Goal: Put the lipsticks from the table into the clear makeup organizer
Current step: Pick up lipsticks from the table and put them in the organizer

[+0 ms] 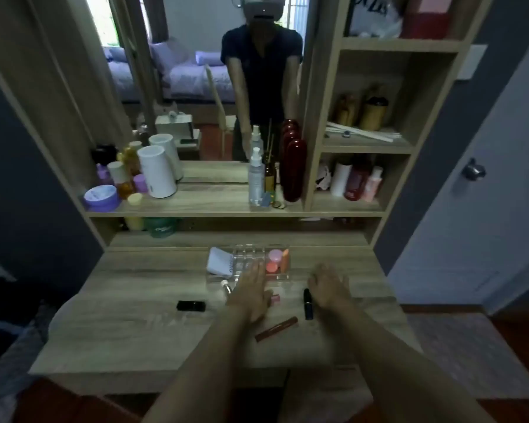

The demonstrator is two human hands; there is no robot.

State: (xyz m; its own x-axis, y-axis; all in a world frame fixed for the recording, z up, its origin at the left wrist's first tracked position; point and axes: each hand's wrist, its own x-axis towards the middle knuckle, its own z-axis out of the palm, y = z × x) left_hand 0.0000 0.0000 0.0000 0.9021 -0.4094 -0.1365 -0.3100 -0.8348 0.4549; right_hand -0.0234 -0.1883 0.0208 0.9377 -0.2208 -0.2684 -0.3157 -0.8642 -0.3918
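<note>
Both the left hand [252, 288] and right hand [329, 288] hover flat and empty over lipsticks scattered on the table [135, 331] just near of the clear makeup organizer [248, 264]; a careless sweep could roll the black lipstick [308, 303] away.

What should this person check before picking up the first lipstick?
1. Left hand empty, open: ok.
2. Right hand empty, open: ok.
3. Black lipstick beside the right hand, reachable: ok.
4. Clear makeup organizer has free slots: ok; its middle compartments look empty.
5. Red lip gloss tube and black lipstick case lie unobstructed: ok.
6. Pink lipstick fully visible: not ok, left hand partly covers it.
</note>
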